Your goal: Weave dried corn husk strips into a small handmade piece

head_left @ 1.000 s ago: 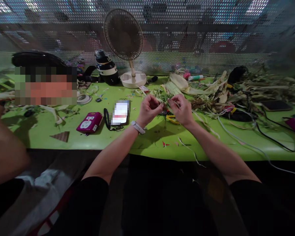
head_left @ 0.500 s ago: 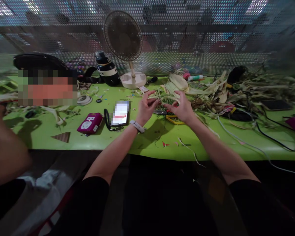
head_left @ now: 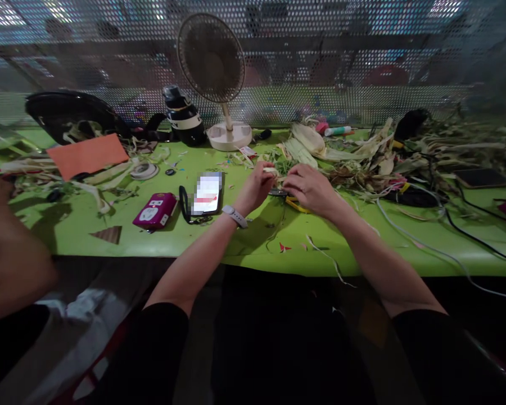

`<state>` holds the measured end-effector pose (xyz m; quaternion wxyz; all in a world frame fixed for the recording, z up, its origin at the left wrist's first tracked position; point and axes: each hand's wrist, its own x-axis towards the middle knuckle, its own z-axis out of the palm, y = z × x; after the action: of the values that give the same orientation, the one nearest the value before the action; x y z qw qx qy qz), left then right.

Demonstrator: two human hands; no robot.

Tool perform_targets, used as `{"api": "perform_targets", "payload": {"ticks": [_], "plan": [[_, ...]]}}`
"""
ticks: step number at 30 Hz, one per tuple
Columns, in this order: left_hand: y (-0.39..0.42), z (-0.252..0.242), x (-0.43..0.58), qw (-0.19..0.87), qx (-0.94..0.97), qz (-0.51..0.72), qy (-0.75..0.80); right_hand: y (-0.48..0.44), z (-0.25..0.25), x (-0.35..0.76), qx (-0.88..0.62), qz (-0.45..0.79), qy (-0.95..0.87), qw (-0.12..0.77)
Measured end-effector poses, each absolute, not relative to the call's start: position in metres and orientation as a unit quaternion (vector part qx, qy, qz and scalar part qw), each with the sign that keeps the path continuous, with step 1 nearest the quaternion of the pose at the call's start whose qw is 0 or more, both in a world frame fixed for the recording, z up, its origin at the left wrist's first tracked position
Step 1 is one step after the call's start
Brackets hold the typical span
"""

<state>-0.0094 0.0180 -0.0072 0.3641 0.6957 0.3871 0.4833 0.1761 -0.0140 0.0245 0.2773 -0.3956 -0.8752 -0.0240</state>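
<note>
My left hand (head_left: 258, 187), with a pale watch band at the wrist, is closed in a pinch on a pale strip of corn husk (head_left: 269, 170). My right hand (head_left: 311, 190) is close beside it, its fingers bent and pressed together; what lies between them is hidden. Under the hands rests a yellow-handled tool (head_left: 298, 206) with a dark metal head, partly covered by my right hand. Just beyond are green leafy scraps (head_left: 283, 163) and larger pale corn husks (head_left: 307, 140).
A phone (head_left: 208, 193) and a purple power socket box (head_left: 155, 211) lie left of my hands. Behind them stand a fan (head_left: 229, 136) and a black bottle (head_left: 185, 121). Dry stalks (head_left: 358, 169) and cables (head_left: 421, 239) spread rightward. Another person's arm (head_left: 14, 253) is at left.
My hands have drawn closer together, and the fingers of my right hand have curled downward. The strip stretched between them before is now mostly hidden. The table items look unmoved.
</note>
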Motion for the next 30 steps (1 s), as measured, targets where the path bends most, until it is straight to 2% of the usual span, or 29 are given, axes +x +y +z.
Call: {"api": "perform_targets", "payload": {"ticks": [3, 7, 14, 23, 30], "plan": [[0.012, -0.006, -0.006, 0.414, 0.725, 0.456, 0.308, -0.005, 0.023, 0.181, -0.384, -0.027, -0.849, 0.36], [0.004, -0.003, -0.005, 0.469, 0.72, 0.449, 0.247, -0.002, 0.018, 0.182, -0.416, -0.012, -0.811, 0.41], [-0.001, 0.002, -0.005, 0.469, 0.719, 0.457, 0.234, -0.006, 0.01, 0.176, -0.453, 0.045, -0.773, 0.441], [0.002, -0.001, -0.005, 0.441, 0.711, 0.492, 0.239, -0.004, 0.006, 0.175, -0.497, 0.021, -0.736, 0.459], [-0.006, 0.002, -0.004, 0.479, 0.677, 0.507, 0.233, -0.006, 0.006, 0.172, -0.516, 0.034, -0.722, 0.46]]}}
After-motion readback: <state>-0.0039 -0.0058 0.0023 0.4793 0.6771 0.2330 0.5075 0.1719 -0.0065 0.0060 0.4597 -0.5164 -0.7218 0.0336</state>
